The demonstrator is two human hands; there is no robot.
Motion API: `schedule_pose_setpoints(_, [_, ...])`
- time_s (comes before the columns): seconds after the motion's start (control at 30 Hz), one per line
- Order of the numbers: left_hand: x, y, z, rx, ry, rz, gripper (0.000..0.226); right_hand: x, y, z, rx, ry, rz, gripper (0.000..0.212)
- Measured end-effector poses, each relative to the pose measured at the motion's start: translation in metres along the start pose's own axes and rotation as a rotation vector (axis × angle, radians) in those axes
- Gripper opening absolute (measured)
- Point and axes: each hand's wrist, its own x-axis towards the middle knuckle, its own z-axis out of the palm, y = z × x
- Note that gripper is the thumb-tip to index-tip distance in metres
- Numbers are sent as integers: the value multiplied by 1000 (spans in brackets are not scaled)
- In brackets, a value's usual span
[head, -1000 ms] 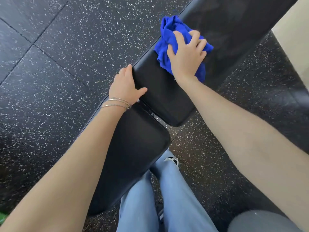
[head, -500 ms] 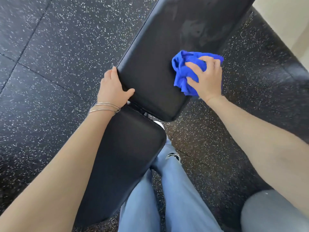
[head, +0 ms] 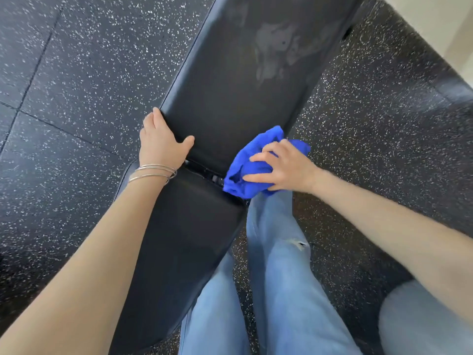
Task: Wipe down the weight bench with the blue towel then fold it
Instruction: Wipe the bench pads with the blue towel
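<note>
The black padded weight bench [head: 230, 93] runs from the bottom left up to the top middle, with a gap between its long back pad and its seat pad [head: 179, 239]. A bunched blue towel [head: 245, 162] lies at the near right corner of the back pad, by the gap. My right hand [head: 284, 170] grips the towel, fingers curled over it. My left hand [head: 161, 142] rests on the near left corner of the back pad, thumb on top, fingers down its side. Wet smears show on the far part of the pad.
Black speckled rubber floor tiles [head: 76, 85] lie on both sides of the bench. My legs in light blue jeans [head: 281, 278] stand to the right of the seat pad. A pale wall base [head: 440, 26] runs along the top right.
My right hand has drawn the towel toward me down the back pad, from the far left part to its near right corner. The left hand has kept its place on the pad's corner.
</note>
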Motion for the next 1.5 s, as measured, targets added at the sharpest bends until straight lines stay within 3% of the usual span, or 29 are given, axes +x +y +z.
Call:
schedule_pose_setpoints(0.03, [0, 1, 1, -1, 4, -13, 90, -4, 20, -2, -1, -29, -7, 44])
schedule_pose_setpoints(0.1, [0, 5, 3, -3, 21, -46, 90, -6, 57, -10, 33, -5, 164, 43])
schedule_pose_setpoints(0.3, [6, 17, 6, -8, 64, -115, 87, 33, 73, -22, 159, 163, 1086, 38])
schedule_pose_setpoints(0.37, [9, 24, 7, 17, 78, -129, 87, 55, 46, -19, 207, 193, 1237, 37])
schedule_pose_setpoints(0.43, [11, 30, 7, 40, 90, -143, 88, 65, 19, -18, 232, 174, 1056, 36])
schedule_pose_setpoints(0.5, [15, 37, 8, 52, 91, -150, 88, 57, 13, -18, 187, 134, 683, 37])
schedule_pose_setpoints(0.63, [24, 46, 9, 89, 96, -166, 89, 33, 81, -24, 84, -18, -68, 35])
schedule_pose_setpoints(0.7, [28, 52, 10, 104, 100, -168, 89, 24, 124, -28, -30, -123, -271, 39])
schedule_pose_setpoints(0.73, [30, 56, 11, 110, 104, -171, 89, 20, 145, -30, -50, -131, -276, 40])
schedule_pose_setpoints(0.83, [36, 67, 13, 124, 118, -180, 90, 11, 189, -33, 22, -27, 52, 37])
schedule_pose_setpoints(1.0, [48, 77, 15, 143, 143, -170, 94, 50, 187, -30, 91, 184, 1218, 41])
schedule_pose_setpoints(1.07, [53, 81, 16, 139, 149, -183, 95, 77, 168, -29, 142, 231, 1382, 40])
schedule_pose_setpoints(1.1, [55, 84, 16, 137, 153, -193, 95, 85, 157, -29, 150, 229, 1349, 40])
schedule_pose_setpoints(1.17, [57, 89, 16, 131, 155, -215, 95, 83, 135, -28, 127, 201, 1087, 40])
schedule_pose_setpoints(1.27, [58, 95, 15, 112, 146, -236, 96, 52, 126, -30, 77, 151, 296, 42])
schedule_pose_setpoints(1.33, [57, 95, 12, 115, 131, -234, 96, 37, 155, -31, 14, 23, -295, 44])
schedule_pose_setpoints(1.37, [57, 95, 11, 121, 120, -230, 96, 35, 178, -32, 3, -43, -485, 45])
schedule_pose_setpoints(1.43, [56, 96, 10, 130, 112, -229, 96, 37, 223, -38, 0, -89, -590, 45])
schedule_pose_setpoints(1.5, [57, 98, 10, 127, 116, -241, 96, 39, 252, -40, -1, -28, -368, 42])
